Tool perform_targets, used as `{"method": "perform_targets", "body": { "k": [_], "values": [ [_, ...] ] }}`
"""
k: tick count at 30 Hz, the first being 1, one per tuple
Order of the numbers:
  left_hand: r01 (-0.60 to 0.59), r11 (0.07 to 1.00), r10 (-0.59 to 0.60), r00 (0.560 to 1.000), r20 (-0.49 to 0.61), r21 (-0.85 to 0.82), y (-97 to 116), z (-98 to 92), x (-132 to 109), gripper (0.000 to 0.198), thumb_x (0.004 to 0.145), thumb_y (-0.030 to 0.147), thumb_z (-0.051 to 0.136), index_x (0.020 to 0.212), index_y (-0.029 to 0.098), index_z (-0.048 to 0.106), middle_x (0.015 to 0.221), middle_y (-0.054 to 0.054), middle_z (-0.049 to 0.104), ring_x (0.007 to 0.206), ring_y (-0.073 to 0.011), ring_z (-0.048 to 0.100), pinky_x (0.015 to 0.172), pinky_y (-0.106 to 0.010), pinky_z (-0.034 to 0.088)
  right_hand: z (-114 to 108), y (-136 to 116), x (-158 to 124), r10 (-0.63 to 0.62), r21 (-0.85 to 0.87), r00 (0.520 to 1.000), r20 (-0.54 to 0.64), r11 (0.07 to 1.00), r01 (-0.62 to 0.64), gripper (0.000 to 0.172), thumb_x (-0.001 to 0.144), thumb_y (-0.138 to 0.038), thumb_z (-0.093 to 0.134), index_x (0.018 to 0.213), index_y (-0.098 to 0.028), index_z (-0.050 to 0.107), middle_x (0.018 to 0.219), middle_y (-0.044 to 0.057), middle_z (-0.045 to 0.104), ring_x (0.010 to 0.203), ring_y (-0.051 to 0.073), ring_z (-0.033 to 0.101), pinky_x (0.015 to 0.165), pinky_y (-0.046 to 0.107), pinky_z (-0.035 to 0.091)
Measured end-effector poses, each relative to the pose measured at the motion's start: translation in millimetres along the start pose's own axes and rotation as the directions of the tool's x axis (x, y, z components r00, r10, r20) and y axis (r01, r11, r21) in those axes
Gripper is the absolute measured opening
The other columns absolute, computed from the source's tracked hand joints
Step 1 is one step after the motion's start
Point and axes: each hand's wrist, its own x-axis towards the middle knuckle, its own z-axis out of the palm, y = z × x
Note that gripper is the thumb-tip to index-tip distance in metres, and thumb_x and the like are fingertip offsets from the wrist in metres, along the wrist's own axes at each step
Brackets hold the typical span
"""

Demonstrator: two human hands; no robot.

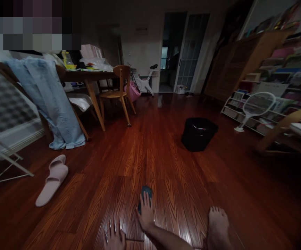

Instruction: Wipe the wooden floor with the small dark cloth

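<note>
My left hand shows at the bottom edge, low over the red-brown wooden floor, with its fingers spread and nothing in them. A thin dark line runs from it toward my leg; I cannot make out what it is. Just right of the hand, my foot rests on a dark teal slipper. My other foot is bare on the floor further right. My right hand is out of view.
A pair of pink slippers lies at the left by a white rack. Jeans hang beside a wooden table and chair. A black bin stands mid-floor; a white racket-shaped swatter and bookshelves are at the right.
</note>
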Motion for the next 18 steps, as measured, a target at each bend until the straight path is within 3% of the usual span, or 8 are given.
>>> {"method": "perform_targets", "body": {
  "k": [2,4,8,10,13,16,18],
  "values": [
    [-0.005,1.000,0.005,1.000,-0.029,0.001,0.0,1.3,-0.4,0.056,0.090,0.023,0.043,0.145,0.027,0.057,0.157,-0.009,0.056,0.149,-0.0278,0.046,0.128,-0.053,0.027,7.9,-17.3,-7.4,-0.114,0.084,0.993,0.043,0.990,0.110,0.063,0.105,-0.047,0.034,0.164,-0.028,0.026,0.174,0.003,0.012,0.161,0.025,0.010,0.130,0.050,0.018],
    [-0.004,1.000,0.004,0.999,-0.037,0.003,0.4,2.8,-0.4,0.057,0.089,0.023,0.045,0.144,0.029,0.058,0.156,-0.008,0.057,0.149,-0.0279,0.046,0.127,-0.053,0.028,9.8,-29.6,-7.9,-0.146,0.132,0.987,0.071,0.982,0.135,0.061,0.105,-0.046,0.034,0.164,-0.029,0.029,0.173,0.003,0.014,0.161,0.024,0.013,0.131,0.048,0.018],
    [0.010,0.998,-0.008,0.999,-0.033,0.055,4.4,4.5,-0.1,0.058,0.089,0.023,0.044,0.145,0.030,0.056,0.155,-0.005,0.057,0.150,-0.0273,0.044,0.128,-0.054,0.025,-9.7,-32.6,14.0,-0.168,0.124,0.982,0.092,0.980,0.156,0.059,0.104,-0.046,0.038,0.160,-0.027,0.038,0.172,0.005,0.024,0.160,0.023,0.020,0.130,0.046,0.021],
    [0.036,0.996,-0.034,0.999,-0.027,0.085,7.3,6.1,0.2,0.059,0.089,0.023,0.042,0.145,0.028,0.056,0.156,-0.006,0.056,0.151,-0.0277,0.043,0.129,-0.054,0.023,-27.5,-21.8,31.5,-0.112,0.077,0.989,0.095,0.991,0.105,0.059,0.104,-0.045,0.039,0.160,-0.025,0.040,0.172,0.006,0.026,0.159,0.023,0.021,0.129,0.045,0.022],
    [0.062,0.995,-0.062,0.998,-0.010,0.083,9.4,10.5,0.8,0.060,0.087,0.022,0.042,0.144,0.028,0.057,0.154,-0.006,0.058,0.150,-0.0277,0.044,0.129,-0.055,0.024,-53.1,9.0,54.1,0.090,-0.017,0.995,0.048,0.996,-0.089,0.059,0.104,-0.040,0.033,0.160,-0.021,0.040,0.172,0.008,0.027,0.159,0.023,0.022,0.129,0.045,0.020],
    [0.049,0.998,-0.049,0.999,-0.006,0.035,6.6,15.2,0.9,0.060,0.086,0.022,0.044,0.144,0.031,0.057,0.152,-0.004,0.061,0.149,-0.0273,0.045,0.128,-0.055,0.025,-67.7,48.3,63.0,0.257,-0.078,0.964,-0.069,0.962,-0.262,0.061,0.104,-0.037,0.027,0.160,-0.018,0.039,0.172,0.010,0.027,0.159,0.024,0.023,0.129,0.046,0.019],
    [0.035,0.999,-0.035,0.999,-0.002,-0.004,3.4,16.5,0.9,0.059,0.086,0.024,0.045,0.144,0.030,0.058,0.153,-0.005,0.060,0.149,-0.0279,0.045,0.128,-0.055,0.026,-69.2,69.8,61.0,0.305,-0.109,0.945,-0.121,0.942,-0.318,0.063,0.104,-0.038,0.024,0.161,-0.016,0.037,0.172,0.012,0.026,0.159,0.025,0.023,0.129,0.048,0.017]
  ]
}}
